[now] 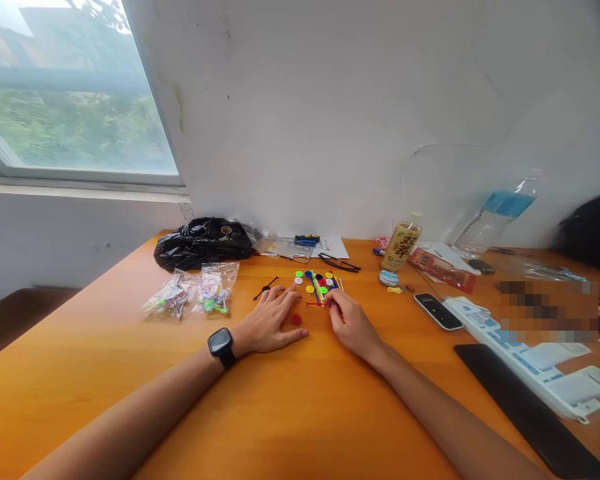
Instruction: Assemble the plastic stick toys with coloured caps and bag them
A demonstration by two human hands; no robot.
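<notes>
My left hand, with a black smartwatch on the wrist, lies flat on the orange table, fingers stretched out beside a red disc. My right hand is curled, its fingertips pinched on a thin red stick at the edge of a cluster of small coloured discs and sticks. A black stick piece lies just beyond my left fingers.
Two clear bags of coloured parts and a black plastic bag sit at the left. Glasses, a drink bottle, a phone, a white power strip, and a water bottle lie to the right.
</notes>
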